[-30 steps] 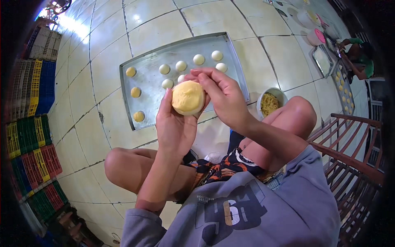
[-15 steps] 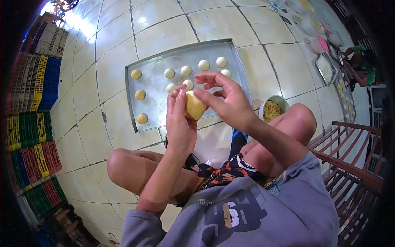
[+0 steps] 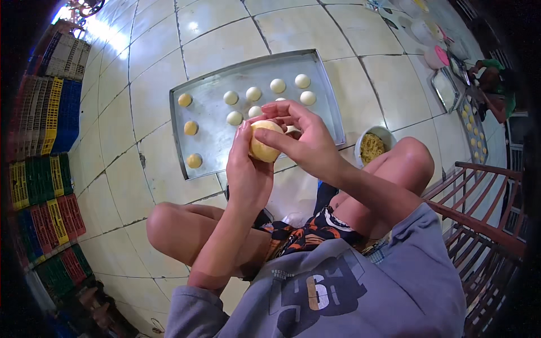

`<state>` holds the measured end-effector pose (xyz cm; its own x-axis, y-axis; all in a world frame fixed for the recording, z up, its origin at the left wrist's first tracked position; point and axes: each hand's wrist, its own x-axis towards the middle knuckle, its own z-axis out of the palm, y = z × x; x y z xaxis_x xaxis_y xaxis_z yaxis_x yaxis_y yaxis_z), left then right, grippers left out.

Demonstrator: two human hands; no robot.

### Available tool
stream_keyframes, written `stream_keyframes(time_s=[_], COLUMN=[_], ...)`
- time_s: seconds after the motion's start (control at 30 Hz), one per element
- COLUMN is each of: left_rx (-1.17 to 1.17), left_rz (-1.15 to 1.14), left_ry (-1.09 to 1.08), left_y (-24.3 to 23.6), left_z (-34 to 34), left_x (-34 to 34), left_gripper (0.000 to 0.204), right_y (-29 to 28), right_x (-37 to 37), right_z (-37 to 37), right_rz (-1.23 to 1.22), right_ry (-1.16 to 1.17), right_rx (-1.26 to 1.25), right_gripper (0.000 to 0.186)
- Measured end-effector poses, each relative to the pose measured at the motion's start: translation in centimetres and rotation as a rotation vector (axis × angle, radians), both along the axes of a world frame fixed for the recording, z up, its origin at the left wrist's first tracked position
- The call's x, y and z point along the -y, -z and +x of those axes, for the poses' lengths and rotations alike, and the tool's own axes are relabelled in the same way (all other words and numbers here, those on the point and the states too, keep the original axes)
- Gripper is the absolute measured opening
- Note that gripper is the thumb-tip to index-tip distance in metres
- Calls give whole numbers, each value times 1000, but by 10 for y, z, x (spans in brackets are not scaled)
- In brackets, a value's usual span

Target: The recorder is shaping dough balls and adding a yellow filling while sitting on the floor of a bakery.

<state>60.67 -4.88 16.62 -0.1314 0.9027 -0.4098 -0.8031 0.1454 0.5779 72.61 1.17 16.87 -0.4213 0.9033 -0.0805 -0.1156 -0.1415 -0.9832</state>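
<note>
A pale yellow dough ball (image 3: 261,152) is held between my two hands, above the near edge of a metal tray. My left hand (image 3: 247,174) cups it from the left and below, fingers pointing up. My right hand (image 3: 309,138) curls over its top and right side, with the thumb lying across the front. On the tray (image 3: 217,155), several white dough balls (image 3: 277,85) sit in the middle and right, some hidden behind my hands. Three yellower balls (image 3: 191,128) form a column along the left side.
By my right knee, a white bowl (image 3: 389,137) holds a yellow shredded mass (image 3: 371,149). Stacked plastic crates (image 3: 45,174) line the left; a slatted brown rack (image 3: 479,208) stands right. At far right, another person (image 3: 493,84) sits near a second tray of yellow balls (image 3: 473,132).
My right hand has closed in on the ball, its thumb now across the front and its fingers over the top. The white patch seen on the ball's top is now covered.
</note>
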Motion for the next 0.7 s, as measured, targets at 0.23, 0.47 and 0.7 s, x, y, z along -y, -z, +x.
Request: stream_keyframes(time_s=[0.23, 0.47, 0.7], left_rx=[175, 115, -52], left_rz=[10, 8, -76], left_ry=[-109, -104, 7], left_y=[-8, 6, 7], left_z=[6, 4, 4], left_x=[-6, -7, -2], left_gripper=[34, 34, 35], right_y=[4, -4, -6], right_x=[3, 0, 1], right_z=[-2, -2, 4], right_rz=[-66, -151, 138], right_ry=[118, 178, -3], right_rx=[-23, -136, 195], right_gripper=[25, 32, 29])
